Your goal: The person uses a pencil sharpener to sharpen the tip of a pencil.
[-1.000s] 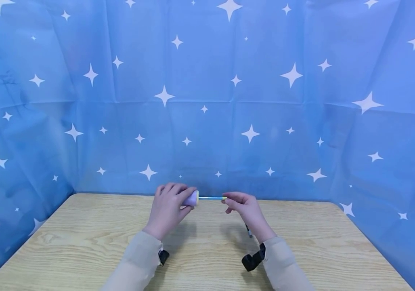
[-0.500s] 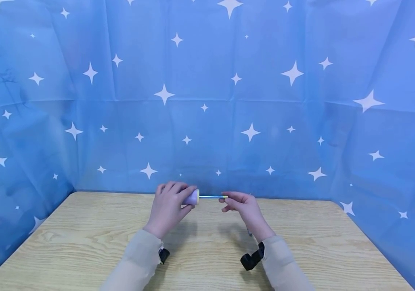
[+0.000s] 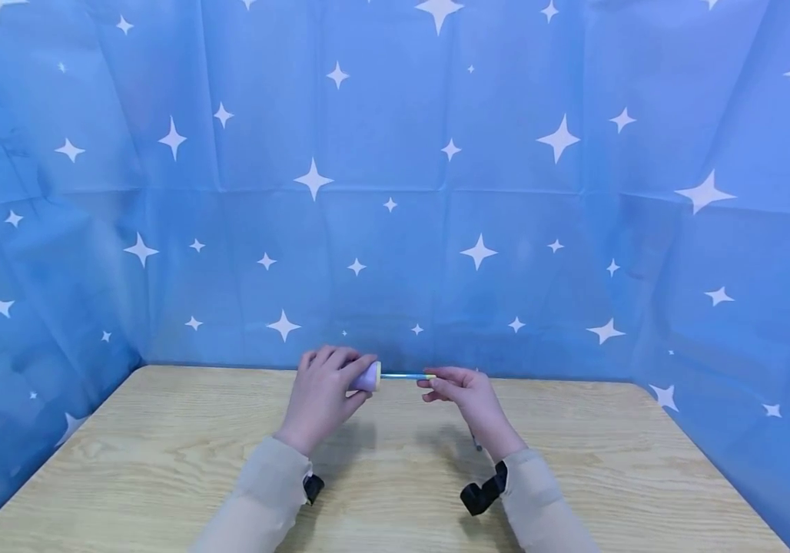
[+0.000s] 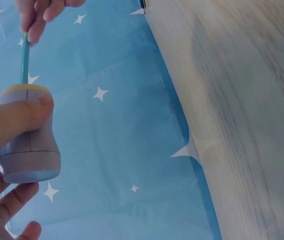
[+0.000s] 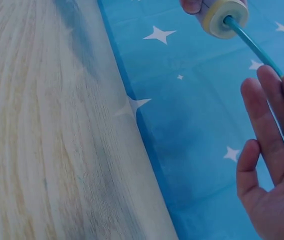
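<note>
A lavender pencil sharpener (image 3: 365, 377) with a pale yellow rim is held sideways by my left hand (image 3: 319, 395), its thumb across the body in the left wrist view. From the round hole in the sharpener's end sticks a thin teal-blue pencil (image 3: 402, 376). My right hand (image 3: 471, 395) pinches the pencil's yellow outer end between thumb and fingertips. In the right wrist view, the pencil (image 5: 254, 45) enters the hole, and the lower fingers are spread apart from it. The pencil's tip is hidden inside the sharpener.
Both hands are above the far part of a wooden table (image 3: 395, 476). A blue curtain (image 3: 395, 253) with white stars stands behind and at both sides. A small dark thing (image 3: 476, 443) shows partly beside the right wrist. Each wrist carries a black camera mount (image 3: 481, 495).
The right hand's lower fingers have shifted slightly left around the pencil's end. The left hand and the sharpener stay nearly still, with the pencil still in the hole.
</note>
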{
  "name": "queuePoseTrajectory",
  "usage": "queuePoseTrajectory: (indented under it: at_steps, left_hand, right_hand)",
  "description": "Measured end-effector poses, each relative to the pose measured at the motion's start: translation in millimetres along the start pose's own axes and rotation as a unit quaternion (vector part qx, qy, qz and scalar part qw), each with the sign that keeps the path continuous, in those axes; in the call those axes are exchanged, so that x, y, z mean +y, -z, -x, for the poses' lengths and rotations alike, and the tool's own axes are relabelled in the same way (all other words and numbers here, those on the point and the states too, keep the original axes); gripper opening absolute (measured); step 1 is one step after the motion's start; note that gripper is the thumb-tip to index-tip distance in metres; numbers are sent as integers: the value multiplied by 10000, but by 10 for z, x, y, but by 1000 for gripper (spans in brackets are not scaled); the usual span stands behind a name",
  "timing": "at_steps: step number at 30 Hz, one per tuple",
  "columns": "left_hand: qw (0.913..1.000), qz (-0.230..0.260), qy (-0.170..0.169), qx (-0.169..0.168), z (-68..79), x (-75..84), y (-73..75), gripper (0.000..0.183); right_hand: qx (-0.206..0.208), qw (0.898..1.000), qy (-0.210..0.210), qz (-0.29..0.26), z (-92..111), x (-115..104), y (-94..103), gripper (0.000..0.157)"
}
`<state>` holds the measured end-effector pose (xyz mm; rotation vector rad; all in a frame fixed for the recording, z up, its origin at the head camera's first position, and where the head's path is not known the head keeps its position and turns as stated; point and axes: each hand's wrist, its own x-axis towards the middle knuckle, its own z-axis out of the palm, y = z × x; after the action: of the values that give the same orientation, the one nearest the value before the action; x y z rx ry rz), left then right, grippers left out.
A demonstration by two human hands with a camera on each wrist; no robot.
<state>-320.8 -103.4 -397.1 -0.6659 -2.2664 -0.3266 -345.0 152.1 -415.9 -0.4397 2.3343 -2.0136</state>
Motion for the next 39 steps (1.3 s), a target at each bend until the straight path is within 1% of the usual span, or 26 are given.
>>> queuePoseTrajectory:
  at_steps: [5, 8, 14, 22, 28, 35, 39]
  left_hand:
    - [10000, 33, 55, 35, 8, -3, -11, 51]
    - [10000, 14, 17, 42, 12, -8, -25, 51]
    - [10000, 41, -21, 55, 2, -8, -39, 50]
    - [10000, 9, -17, 1, 1, 20, -25, 50]
    - [10000, -25, -44, -16, 8, 40, -44, 49]
    - [10000, 16, 42, 38, 3, 19, -37, 51]
    - [10000, -41, -9, -23, 18, 11, -60, 50]
  right_hand:
    - [-113, 9999, 36, 42, 2, -1, -10, 38]
    - [-126, 9999, 3, 72, 1, 9, -13, 39]
    - [143, 9995, -96, 258, -19, -1, -20, 29]
    - [372, 9989, -259, 75, -1, -26, -56, 26]
    - [385, 9988, -303, 55, 19, -9, -59, 29]
    - [228, 9997, -48, -60, -14, -17, -101, 40]
    - [229, 9995, -179, -113, 14, 6, -105, 43]
